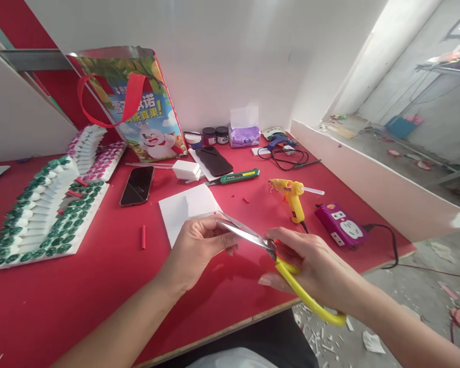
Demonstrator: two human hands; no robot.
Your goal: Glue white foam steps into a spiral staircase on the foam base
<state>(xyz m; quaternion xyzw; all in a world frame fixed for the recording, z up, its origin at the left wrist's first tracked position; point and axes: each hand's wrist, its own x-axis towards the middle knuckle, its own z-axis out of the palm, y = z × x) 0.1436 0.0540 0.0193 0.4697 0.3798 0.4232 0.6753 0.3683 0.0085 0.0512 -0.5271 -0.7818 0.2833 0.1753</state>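
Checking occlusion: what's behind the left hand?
Beyond the left hand, part of a white sheet shows on the red table. Its near right portion is covered; anything else there can't be seen.

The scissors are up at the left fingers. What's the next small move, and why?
Probably ease the left hand back a little before closing the scissors. The right hand grips the yellow handles, and the blades, seemingly slightly parted, lie right by the left fingers. Whatever those fingers may hold is too hidden to tell.
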